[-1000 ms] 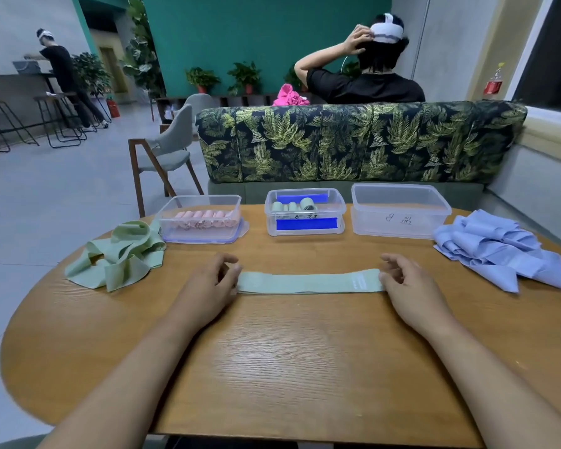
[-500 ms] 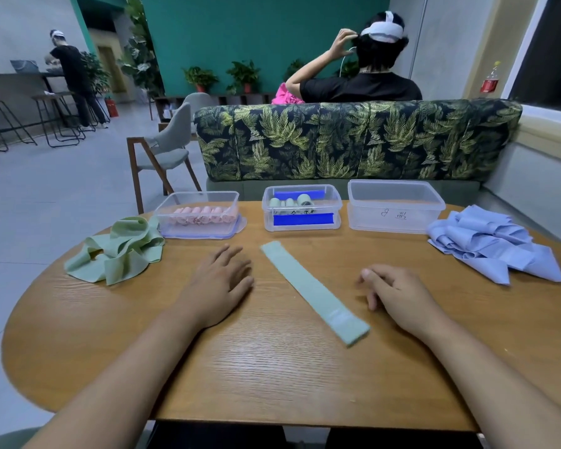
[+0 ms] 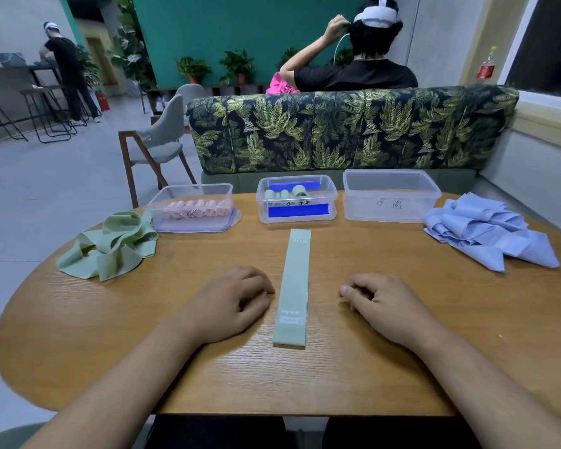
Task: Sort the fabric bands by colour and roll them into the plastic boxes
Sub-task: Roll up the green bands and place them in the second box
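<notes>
As I am watching through the head view, the green band (image 3: pixel 292 286) is lying flat and straight on the worktop (image 3: pixel 337 377) in the middle of the frame. It is running from between the hands up toward the middle box (image 3: pixel 332 202). Neither grip is closing on anything. The left hand (image 3: pixel 230 306) is resting just beside the band's left edge with fingers loosely curled. The right hand (image 3: pixel 386 306) is sitting a little apart on the other side, equally slack and empty.

I am judging the rolling as not yet begun. The risk I am weighing is a crooked start: if the near end is turned over unevenly, the roll could cone out and sit badly beside the green rolls (image 3: pixel 285 193) in that box. It could also spring loose once released.

The writing on the boxes is proving too small to read. The left fingertips are tucking out of sight, so I cannot tell whether they are touching the band. Both forearms are running off the bottom edge.
</notes>
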A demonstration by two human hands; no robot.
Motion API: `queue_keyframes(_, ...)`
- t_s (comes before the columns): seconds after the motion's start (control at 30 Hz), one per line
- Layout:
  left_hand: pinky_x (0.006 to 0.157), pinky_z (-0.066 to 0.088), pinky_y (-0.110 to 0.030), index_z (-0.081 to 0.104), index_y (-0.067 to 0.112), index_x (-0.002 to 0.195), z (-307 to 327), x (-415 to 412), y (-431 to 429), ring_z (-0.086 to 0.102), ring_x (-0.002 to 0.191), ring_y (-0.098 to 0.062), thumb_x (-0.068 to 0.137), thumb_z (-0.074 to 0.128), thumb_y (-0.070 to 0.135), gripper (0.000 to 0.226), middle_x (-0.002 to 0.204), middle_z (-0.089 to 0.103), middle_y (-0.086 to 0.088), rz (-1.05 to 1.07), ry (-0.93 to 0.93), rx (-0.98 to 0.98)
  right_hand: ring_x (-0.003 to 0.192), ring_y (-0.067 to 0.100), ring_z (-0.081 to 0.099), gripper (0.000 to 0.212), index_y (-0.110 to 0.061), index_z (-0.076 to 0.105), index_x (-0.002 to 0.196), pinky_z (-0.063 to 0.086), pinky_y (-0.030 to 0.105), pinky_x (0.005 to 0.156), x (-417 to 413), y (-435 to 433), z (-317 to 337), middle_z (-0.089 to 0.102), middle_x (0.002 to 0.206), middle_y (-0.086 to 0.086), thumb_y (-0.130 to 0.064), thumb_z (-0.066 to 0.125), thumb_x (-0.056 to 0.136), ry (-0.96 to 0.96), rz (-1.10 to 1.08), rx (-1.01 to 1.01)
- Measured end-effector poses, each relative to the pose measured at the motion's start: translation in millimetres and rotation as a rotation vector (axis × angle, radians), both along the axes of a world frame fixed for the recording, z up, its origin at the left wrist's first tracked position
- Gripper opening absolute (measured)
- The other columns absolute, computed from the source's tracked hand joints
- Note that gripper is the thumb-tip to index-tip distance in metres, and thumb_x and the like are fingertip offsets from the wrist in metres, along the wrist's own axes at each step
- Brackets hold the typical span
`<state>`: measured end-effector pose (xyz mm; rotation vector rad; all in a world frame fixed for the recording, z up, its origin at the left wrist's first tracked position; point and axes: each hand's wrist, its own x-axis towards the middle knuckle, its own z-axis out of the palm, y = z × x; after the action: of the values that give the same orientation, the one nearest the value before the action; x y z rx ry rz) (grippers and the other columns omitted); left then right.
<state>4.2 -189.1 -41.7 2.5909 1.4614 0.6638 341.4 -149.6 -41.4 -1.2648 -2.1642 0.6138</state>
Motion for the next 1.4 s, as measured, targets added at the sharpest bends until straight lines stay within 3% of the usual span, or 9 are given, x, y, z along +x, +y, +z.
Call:
queue_keyframes(0.1,0.099,0.049,-0.037,0.065,0.031,0.116,-4.0,18.4,-17.9,0.058,0.113,-0.005,0.103,0.061,0.038,0.015,0.119,0.061,0.019,-0.015,-0.025,0.003,0.087,0.007,0.060,0.021,-0.035,0.072,0.086,0.049,0.031,0.081,0.3,-1.7,-2.2,0.069,0.080,-0.015,-0.042,0.062,0.102,-0.024,0.006,0.030)
queue_keyframes(0.23,0.102,0.048,-0.041,0.064,0.034,0.116,-3.3,20.2,-25.4,0.056,0.117,-0.005,0.104,0.058,0.033,0.014,0.121,0.061,0.023,-0.012,-0.039,-0.033,0.087,0.008,0.061,0.021,-0.032,0.072,0.086,0.050,0.035,0.082,0.4,-1.2,-4.7,0.069,0.080,-0.014,-0.042,0.062,0.102,-0.021,0.005,0.039)
queue_keyframes(0.5,0.103,0.047,-0.035,0.062,0.033,0.120,4.4,22.6,-29.9,0.058,0.116,0.000,0.101,0.061,0.029,0.020,0.122,0.066,0.023,0.008,-0.071,-0.089,0.087,0.010,0.061,0.011,-0.039,0.074,0.088,0.048,0.025,0.077,-4.9,-13.2,5.6,0.065,0.081,-0.013,-0.040,0.068,0.098,-0.004,0.074,-0.003)
queue_keyframes(0.6,0.104,0.046,-0.032,0.060,0.034,0.123,6.9,24.1,-33.5,0.059,0.115,0.000,0.099,0.064,0.033,0.024,0.123,0.065,0.022,-0.008,-0.077,-0.125,0.088,0.007,0.062,0.008,-0.038,0.076,0.093,0.044,0.013,0.074,-15.0,-27.1,9.8,0.065,0.089,-0.021,-0.034,0.072,0.098,0.030,0.120,-0.038)
queue_keyframes(0.73,0.105,0.044,-0.025,0.060,0.031,0.123,10.8,28.7,-42.5,0.060,0.119,-0.001,0.096,0.075,0.032,0.031,0.124,0.065,0.021,-0.037,-0.169,-0.213,0.097,0.001,0.059,0.011,-0.035,0.077,0.103,0.038,0.007,0.078,-20.4,-44.1,5.6,0.062,0.097,-0.036,-0.029,0.068,0.101,0.002,0.140,0.052)
queue_keyframes(0.87,0.100,0.044,-0.020,0.059,0.030,0.120,9.3,33.6,-52.7,0.061,0.116,-0.002,0.095,0.077,0.030,0.031,0.120,0.065,0.021,-0.024,-0.207,-0.207,0.102,0.001,0.058,0.011,-0.036,0.074,0.105,0.040,0.013,0.083,-14.3,-45.6,2.9,0.064,0.101,-0.034,-0.029,0.066,0.101,-0.022,0.153,0.098)
queue_keyframes(1.07,0.106,0.045,-0.029,0.065,0.023,0.116,6.1,41.6,-64.0,0.059,0.122,-0.009,0.099,0.073,0.023,0.019,0.123,0.063,0.014,-0.106,-0.222,-0.102,0.108,0.006,0.058,0.009,-0.036,0.072,0.102,0.050,0.037,0.092,-13.9,-46.9,-1.7,0.062,0.109,-0.025,-0.040,0.064,0.099,-0.073,0.299,0.189)
queue_keyframes(1.4,0.098,0.048,-0.035,0.066,0.027,0.108,-0.1,52.5,-65.0,0.058,0.112,-0.009,0.099,0.072,0.043,0.019,0.116,0.062,0.014,-0.137,-0.115,-0.069,0.105,0.005,0.057,0.015,-0.036,0.069,0.102,0.046,0.038,0.093,-17.6,-52.0,-1.2,0.062,0.110,-0.024,-0.050,0.065,0.098,-0.172,0.354,0.311)
